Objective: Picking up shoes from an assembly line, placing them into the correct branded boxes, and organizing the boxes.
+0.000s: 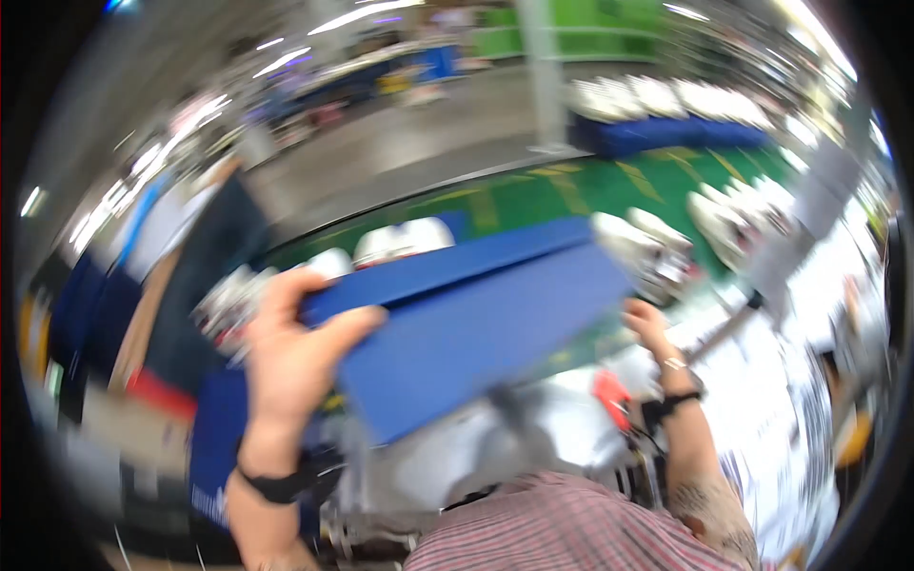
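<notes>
A wide blue folded panel (476, 333), perhaps a box or its lid, is held up in front of me, tilted with its right end higher. A crease or raised flap runs along its far side. My left hand (300, 352) grips its left end, the thumb on the near face and the fingers around the edge. At the panel's right corner, my right hand (650, 328) has its fingers curled closed; motion blur softens the contact there. Behind the panel, white shoes (409, 238) are partly hidden by it.
More white shoes (647, 247) stand in rows on the green surface (590, 186). Blue bins (657, 135) topped with white shoes stand farther back. A grey post (819, 200) rises at right beside white sheets (771, 409). A dark upright board (209, 285) stands at left.
</notes>
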A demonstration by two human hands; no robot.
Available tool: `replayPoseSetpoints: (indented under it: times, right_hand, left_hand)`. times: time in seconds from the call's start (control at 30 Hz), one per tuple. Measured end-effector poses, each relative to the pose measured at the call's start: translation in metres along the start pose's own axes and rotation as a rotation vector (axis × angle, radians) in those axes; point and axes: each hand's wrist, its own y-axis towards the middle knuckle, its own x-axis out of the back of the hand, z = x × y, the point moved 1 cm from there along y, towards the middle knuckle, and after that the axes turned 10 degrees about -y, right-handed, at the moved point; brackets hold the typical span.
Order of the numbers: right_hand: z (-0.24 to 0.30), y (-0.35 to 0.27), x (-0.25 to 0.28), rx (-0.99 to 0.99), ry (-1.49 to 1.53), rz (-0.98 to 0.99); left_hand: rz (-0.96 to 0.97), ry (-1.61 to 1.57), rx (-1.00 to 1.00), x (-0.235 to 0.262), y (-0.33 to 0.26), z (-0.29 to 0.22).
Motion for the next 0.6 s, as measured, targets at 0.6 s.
replayPoseSetpoints:
  times: [0.6]
  right_hand:
    - [0.036, 0.045, -0.010, -0.158, -0.350, -0.949]
  left_hand:
    - [0.611, 0.425, -0.402, -0.157, 0.085, 0.078]
